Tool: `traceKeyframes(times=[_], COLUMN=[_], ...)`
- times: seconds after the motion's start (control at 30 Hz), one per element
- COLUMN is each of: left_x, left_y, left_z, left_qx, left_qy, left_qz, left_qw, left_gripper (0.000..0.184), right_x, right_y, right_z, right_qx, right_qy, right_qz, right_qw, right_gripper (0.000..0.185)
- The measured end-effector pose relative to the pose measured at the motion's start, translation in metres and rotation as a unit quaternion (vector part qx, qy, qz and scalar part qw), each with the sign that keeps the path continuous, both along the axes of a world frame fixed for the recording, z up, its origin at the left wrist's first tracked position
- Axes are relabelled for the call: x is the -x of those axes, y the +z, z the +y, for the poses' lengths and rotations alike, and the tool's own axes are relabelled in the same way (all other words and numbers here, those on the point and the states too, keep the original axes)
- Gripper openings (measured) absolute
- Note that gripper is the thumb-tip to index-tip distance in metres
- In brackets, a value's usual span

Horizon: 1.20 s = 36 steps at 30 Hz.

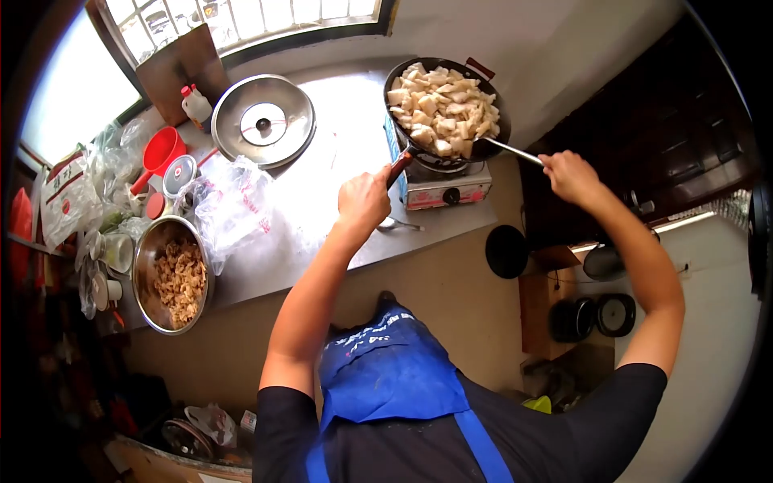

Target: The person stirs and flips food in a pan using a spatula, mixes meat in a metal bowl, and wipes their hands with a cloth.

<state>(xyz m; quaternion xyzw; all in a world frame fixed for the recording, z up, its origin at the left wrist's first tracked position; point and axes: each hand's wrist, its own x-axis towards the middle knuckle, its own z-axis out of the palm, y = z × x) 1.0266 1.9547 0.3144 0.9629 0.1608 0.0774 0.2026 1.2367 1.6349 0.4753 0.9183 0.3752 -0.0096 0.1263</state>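
Left hand (365, 197) closed round the pan's handle (399, 167); right hand (573, 175) gripping a metal utensil (515, 150) reaching into the pan (504, 121). We note it dark, round, heaped with pale chunks (443, 109); its handle points back towards us, leftward. Beneath the pan, stove (451, 195) on steel counter (298, 233); beyond, leftward, barred window (241, 20).

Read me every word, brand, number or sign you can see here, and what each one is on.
No text here reads clearly enough to quote.
Blue apron: white lettering across the front, too blurred.
White bag with red print at the left: large dark red characters, not legible for certain.
Thin plastic bag by the steel bowl: faint pink print, too creased and small.
Portable stove: reddish markings beside the knob, too small.
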Motion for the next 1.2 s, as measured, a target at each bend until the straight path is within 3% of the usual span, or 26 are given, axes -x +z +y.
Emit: traceKeyframes(times=[0.23,0.43,0.8,0.93,1.13,1.2], left_x=[-0.002,0.000,-0.003,0.000,0.001,0.003], left_y=[0.001,0.001,-0.005,-0.003,-0.004,-0.005], left_z=[0.011,0.011,0.008,0.006,0.002,0.002], left_qx=[-0.006,0.000,0.025,0.020,0.007,0.009], left_qy=[-0.040,-0.048,-0.006,0.004,0.003,0.006], left_qz=[-0.022,-0.019,0.012,0.005,-0.019,-0.028], left_qw=[0.999,0.999,1.000,1.000,1.000,1.000], left_gripper=[0.039,0.039,0.042,0.037,0.031,0.031], right_x=[0.000,0.000,0.009,0.009,0.008,0.004], right_y=[-0.080,-0.120,-0.141,-0.116,0.014,0.056], right_z=[0.003,0.016,0.012,0.004,0.031,0.052], right_qx=[-0.061,-0.124,-0.188,-0.184,-0.114,-0.030], right_qy=[-0.051,-0.066,-0.044,-0.045,-0.068,-0.084], right_qz=[0.005,-0.014,-0.056,-0.052,-0.027,0.013], right_qw=[0.997,0.990,0.980,0.981,0.991,0.996], right_gripper=[0.037,0.037,0.036,0.034,0.025,0.027])
